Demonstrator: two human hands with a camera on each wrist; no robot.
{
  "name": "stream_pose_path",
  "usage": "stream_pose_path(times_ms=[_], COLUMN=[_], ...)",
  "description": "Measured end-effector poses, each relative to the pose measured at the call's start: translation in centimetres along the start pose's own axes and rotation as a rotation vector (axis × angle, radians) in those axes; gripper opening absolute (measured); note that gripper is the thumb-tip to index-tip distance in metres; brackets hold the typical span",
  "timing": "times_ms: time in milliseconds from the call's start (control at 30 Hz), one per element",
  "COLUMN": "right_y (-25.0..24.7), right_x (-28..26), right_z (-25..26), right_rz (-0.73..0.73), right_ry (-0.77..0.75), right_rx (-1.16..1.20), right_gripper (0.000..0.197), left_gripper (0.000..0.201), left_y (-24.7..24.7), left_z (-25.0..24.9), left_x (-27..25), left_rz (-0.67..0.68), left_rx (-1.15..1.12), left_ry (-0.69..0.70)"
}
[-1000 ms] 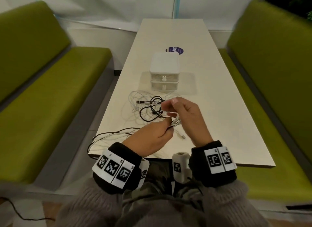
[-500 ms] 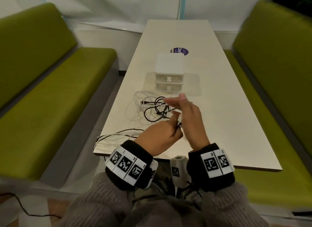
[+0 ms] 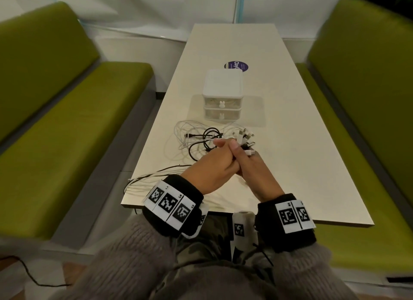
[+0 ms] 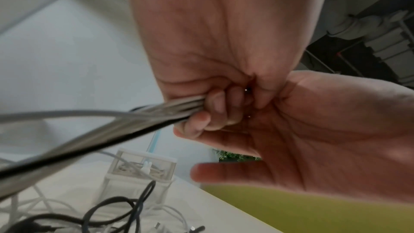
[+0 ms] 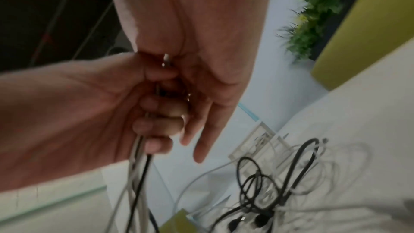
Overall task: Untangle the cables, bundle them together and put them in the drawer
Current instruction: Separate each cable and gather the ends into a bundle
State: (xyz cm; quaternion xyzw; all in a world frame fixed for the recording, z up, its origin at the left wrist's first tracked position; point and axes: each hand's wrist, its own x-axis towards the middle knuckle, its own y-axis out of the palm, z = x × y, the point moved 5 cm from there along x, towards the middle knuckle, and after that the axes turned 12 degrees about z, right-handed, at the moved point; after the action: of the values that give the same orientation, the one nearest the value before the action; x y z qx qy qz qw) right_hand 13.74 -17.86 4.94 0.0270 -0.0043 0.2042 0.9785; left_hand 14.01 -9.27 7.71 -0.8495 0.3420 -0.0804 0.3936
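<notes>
Green benches flank your long pale surface (image 3: 279,125) in the head view; both drawers of the drawer unit (image 3: 222,94) are closed, and loose cables (image 3: 201,139) trail over the near-left edge (open room to the right). At the left wrist, your left hand (image 4: 215,45) clamps a gathered cable bunch. At the right wrist, your right hand (image 5: 201,45) curls round the plug ends. I judge bundling half done.

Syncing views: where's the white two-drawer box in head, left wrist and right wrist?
Head: white two-drawer box at table centre, beyond the hands.
Left wrist: lower centre, behind the loose cables.
Right wrist: right of centre, partly seen, past the right hand's fingertips.
Shared landmark: black cable loop before the box.
</notes>
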Motion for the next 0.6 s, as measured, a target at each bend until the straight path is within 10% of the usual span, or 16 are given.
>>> stream_pose_path(times_ms=[333,600], right_y=[-2.0,-4.5], right_x=[-0.2,-1.2], right_z=[-1.8,-0.8], right_rz=[-0.419,-0.553], right_ry=[-0.073,-0.142], right_rx=[-0.029,0.616], right_gripper=[0.039,0.036], left_gripper=[0.038,0.02], left_y=[1.7,3.8], left_z=[0.1,4.3], left_x=[2.0,0.3], left_rz=[0.119,0.29], left_rx=[-0.035,0.061], left_ry=[-0.085,-0.219])
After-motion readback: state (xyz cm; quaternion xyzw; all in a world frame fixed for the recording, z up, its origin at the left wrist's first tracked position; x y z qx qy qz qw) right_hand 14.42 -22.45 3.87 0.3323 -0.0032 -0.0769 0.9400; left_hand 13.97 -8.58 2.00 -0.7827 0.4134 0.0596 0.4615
